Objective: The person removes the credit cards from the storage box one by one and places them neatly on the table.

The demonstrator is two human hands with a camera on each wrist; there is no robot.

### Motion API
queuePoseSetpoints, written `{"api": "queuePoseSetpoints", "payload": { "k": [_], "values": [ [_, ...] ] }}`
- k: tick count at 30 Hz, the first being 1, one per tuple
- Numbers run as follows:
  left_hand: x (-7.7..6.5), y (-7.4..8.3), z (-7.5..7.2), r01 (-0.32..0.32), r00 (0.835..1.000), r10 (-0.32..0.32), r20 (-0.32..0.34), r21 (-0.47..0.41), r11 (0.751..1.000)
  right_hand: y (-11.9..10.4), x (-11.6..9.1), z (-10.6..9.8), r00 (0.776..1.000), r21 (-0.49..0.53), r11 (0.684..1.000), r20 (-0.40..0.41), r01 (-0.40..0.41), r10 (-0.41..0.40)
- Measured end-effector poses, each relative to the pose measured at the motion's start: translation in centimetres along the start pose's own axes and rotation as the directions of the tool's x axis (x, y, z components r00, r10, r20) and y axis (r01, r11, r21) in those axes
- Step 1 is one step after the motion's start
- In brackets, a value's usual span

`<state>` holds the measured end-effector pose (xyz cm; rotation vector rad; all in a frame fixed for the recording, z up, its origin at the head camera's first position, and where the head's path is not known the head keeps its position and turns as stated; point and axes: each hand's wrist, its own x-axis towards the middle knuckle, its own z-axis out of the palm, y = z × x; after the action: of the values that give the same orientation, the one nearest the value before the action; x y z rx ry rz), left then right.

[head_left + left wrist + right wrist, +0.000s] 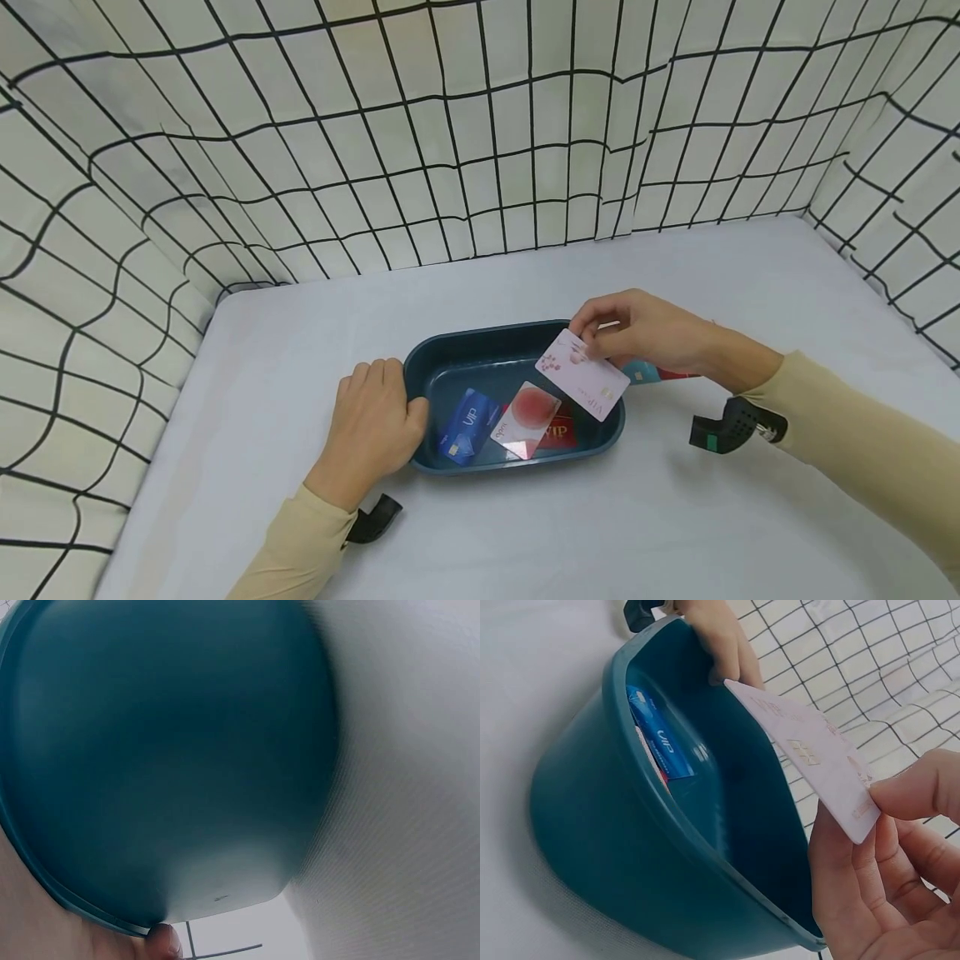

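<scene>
My right hand [648, 333] pinches a pale pink VIP card [583, 375] between thumb and fingers, over the right end of a dark teal plastic tub [480, 335]. In the right wrist view the card [806, 754] is tilted, with its chip side showing. At the tub's left end my left hand [375, 421] grips the rim, thumb towards the inside. Inside the tub lie a blue VIP card [469, 425], a pink-and-white card with a red circle [527, 419] and a red VIP card [558, 431] partly beneath it.
A teal-and-red card [643, 372] lies on the white table [525, 533] right of the tub, partly hidden by my right hand and wrist. White panels with a black grid [480, 133] stand along the back and sides. Each wrist wears a black device [731, 425].
</scene>
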<state>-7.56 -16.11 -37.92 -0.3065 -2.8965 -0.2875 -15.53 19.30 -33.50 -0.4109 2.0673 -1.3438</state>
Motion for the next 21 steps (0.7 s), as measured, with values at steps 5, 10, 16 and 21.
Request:
{"api": "queuePoseSetpoints", "payload": {
  "k": [5, 10, 16, 21],
  "values": [
    [0.0, 0.0, 0.0, 0.001, 1.000, -0.001, 0.002, -0.001, 1.000, 0.5, -0.2, -0.4, 1.000, 0.035, 0.999, -0.008, 0.021, -0.021],
    [0.0, 0.0, -0.1, -0.002, 1.000, 0.002, 0.003, -0.002, 1.000, 1.1, -0.4, -0.9, 0.999, 0.086, 0.996, -0.026, 0.033, -0.031],
    [0.0, 0.1, -0.2, -0.006, 1.000, 0.006, 0.000, -0.001, 1.000, 1.6, -0.8, -1.3, 0.998, 0.114, 0.993, -0.059, 0.035, -0.028],
    [0.1, 0.0, -0.1, -0.015, 1.000, 0.015, -0.009, 0.001, 1.000, 2.0, -1.3, -1.8, 0.995, 0.138, 0.989, -0.097, 0.044, -0.030]
  ]
}}
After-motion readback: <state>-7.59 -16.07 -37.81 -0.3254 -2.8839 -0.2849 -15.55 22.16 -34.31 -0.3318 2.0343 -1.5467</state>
